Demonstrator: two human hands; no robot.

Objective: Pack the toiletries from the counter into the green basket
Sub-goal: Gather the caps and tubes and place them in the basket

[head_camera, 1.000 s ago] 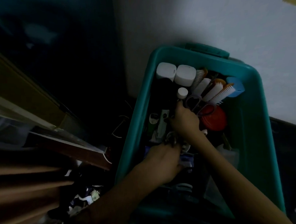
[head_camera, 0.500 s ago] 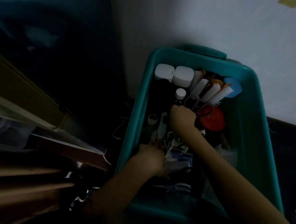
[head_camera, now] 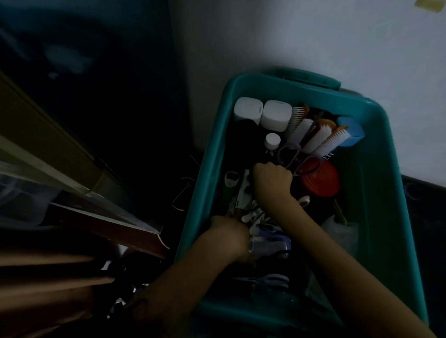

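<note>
teal plastic basket (head_camera: 205,183), bristly white combs (head_camera: 320,138)

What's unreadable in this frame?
Head view:
- Right hand: fist, knuckles up; its own back hides any grip.
- Left hand: fingers buried in clutter, grip hidden.
- Basket near end: dark, covered by forearms.
- Left of basket: dark, blurred; objects unidentifiable.

Inside green basket (head_camera: 379,204), right strip betw. red lid (head_camera: 322,186) & wall looks free, maybe; far end blocked by upright brushes (head_camera: 319,138), white containers (head_camera: 276,114).
</note>
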